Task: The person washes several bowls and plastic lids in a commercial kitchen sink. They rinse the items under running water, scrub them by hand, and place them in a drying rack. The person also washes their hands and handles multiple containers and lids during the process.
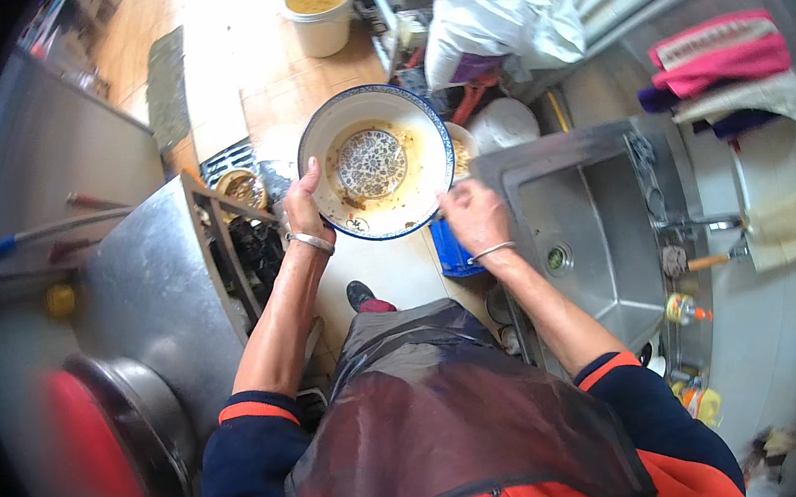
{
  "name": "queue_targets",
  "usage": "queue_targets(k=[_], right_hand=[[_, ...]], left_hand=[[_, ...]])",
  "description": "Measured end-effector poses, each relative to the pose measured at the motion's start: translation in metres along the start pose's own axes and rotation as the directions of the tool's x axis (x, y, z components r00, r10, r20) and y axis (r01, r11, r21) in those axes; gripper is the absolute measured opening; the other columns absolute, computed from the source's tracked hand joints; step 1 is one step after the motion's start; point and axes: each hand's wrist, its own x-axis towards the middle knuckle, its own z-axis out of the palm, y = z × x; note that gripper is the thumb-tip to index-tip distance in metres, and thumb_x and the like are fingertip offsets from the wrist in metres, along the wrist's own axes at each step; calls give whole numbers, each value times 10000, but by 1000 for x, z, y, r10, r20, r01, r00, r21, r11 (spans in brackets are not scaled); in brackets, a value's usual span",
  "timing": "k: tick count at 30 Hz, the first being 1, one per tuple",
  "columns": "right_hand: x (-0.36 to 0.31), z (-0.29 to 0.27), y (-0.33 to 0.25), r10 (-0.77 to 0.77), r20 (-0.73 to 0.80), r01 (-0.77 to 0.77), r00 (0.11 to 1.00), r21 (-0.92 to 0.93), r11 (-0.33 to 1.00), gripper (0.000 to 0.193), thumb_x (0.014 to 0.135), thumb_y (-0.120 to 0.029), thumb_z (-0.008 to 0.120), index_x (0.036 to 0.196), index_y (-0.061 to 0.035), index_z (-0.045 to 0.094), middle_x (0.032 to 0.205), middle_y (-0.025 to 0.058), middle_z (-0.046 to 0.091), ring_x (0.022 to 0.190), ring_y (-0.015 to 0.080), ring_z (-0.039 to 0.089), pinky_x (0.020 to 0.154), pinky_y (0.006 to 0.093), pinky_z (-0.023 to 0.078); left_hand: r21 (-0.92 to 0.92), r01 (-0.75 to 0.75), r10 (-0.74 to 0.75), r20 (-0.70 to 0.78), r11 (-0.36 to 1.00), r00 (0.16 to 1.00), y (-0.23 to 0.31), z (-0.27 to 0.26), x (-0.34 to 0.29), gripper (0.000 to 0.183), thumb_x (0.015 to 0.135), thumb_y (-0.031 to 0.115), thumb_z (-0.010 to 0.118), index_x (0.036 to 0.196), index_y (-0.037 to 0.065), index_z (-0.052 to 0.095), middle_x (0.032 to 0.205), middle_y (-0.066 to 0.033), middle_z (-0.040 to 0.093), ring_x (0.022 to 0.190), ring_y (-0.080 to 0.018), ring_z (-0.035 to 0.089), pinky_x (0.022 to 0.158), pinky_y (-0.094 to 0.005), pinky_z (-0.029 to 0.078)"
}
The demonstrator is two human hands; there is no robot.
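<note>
In front of me, above the floor, is a large white bowl (412, 198) with a blue patterned rim and a dark floral centre. Yellowish-brown liquid or residue and small dark bits cling to its inside, and it is tilted so the interior faces me. My left hand (306, 205) grips the left side of the rim, thumb up along the edge and fingers hidden behind. At the lower right of the rim is my right hand (475, 215), fingers curled closed against the edge. Both wrists wear a bangle.
To my right stands a steel sink (616, 263) with a drain. A steel counter (150, 267) is on my left, near a large metal pot (147, 414). Ahead are a white bucket (323, 36) of yellowish liquid and a white plastic bag (495, 26). A blue container (455, 247) sits below the bowl.
</note>
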Motion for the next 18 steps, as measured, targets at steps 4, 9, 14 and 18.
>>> queue_targets(k=[4, 9, 14, 18], right_hand=[[43, 37, -70, -723, -10, 718, 691, 126, 685, 170, 823, -168, 603, 854, -12, 661, 841, 171, 644, 851, 339, 627, 762, 412, 500], [84, 132, -139, -802, 421, 901, 424, -107, 420, 155, 798, -157, 603, 829, -18, 667, 839, 178, 661, 831, 347, 643, 742, 439, 511], [96, 137, -142, -516, 857, 975, 11, 105, 195, 193, 773, -208, 587, 752, -43, 684, 711, 208, 647, 720, 371, 659, 674, 455, 526], [121, 108, -149, -448, 880, 977, -158, 204, 56, 144, 721, -168, 626, 766, -41, 679, 753, 184, 658, 744, 363, 647, 702, 439, 518]], left_hand=[[-96, 44, -43, 12, 994, 999, 23, -25, 18, 330, 914, 233, 607, 1122, -18, 559, 1035, -111, 621, 926, -220, 623, 824, -345, 510], [-188, 32, -28, 25, 982, 999, 34, -47, 27, 359, 928, 272, 588, 1133, -22, 567, 1065, -126, 628, 952, -229, 621, 861, -358, 501], [-309, -18, 20, 2, 951, 1000, 46, -72, 45, 372, 907, 252, 623, 1135, -34, 561, 1043, -117, 634, 955, -212, 623, 874, -347, 496], [-178, -45, 37, -48, 983, 998, 56, -82, 45, 439, 936, 297, 554, 1253, -3, 513, 1158, -141, 625, 1043, -260, 620, 939, -395, 488]])
